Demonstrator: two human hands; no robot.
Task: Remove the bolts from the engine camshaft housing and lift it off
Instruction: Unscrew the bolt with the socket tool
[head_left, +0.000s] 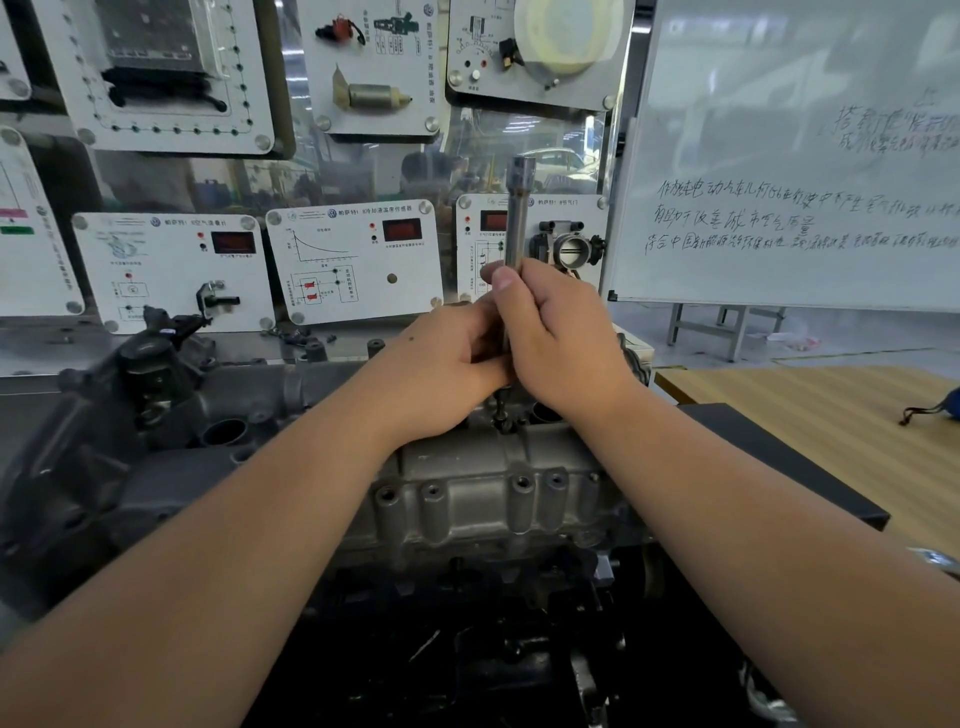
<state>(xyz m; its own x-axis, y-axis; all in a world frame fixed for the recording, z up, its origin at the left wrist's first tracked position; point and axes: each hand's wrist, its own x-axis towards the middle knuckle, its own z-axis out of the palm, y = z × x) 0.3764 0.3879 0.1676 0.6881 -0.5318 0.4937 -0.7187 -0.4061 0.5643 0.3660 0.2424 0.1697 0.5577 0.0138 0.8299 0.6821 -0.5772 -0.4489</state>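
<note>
Both hands hold one long metal tool (517, 218) that stands straight up. The right hand (558, 338) is curled tight around its shaft, and the left hand (441, 364) wraps it just beside. Right under the hands sits the camshaft housing (483, 488), with a bolt (501, 413) poking up below the tool. The housing looks heavy, hard and maybe oily. Lift it with both hands, one at each end.

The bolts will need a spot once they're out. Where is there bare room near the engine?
The striped wooden tabletop right of the engine is mostly bare, up to a dark drawstring pouch at its far edge. The black flat panel beside the grey metal camshaft housing is bare too. Left of both hands, dark engine parts crowd in.
</note>
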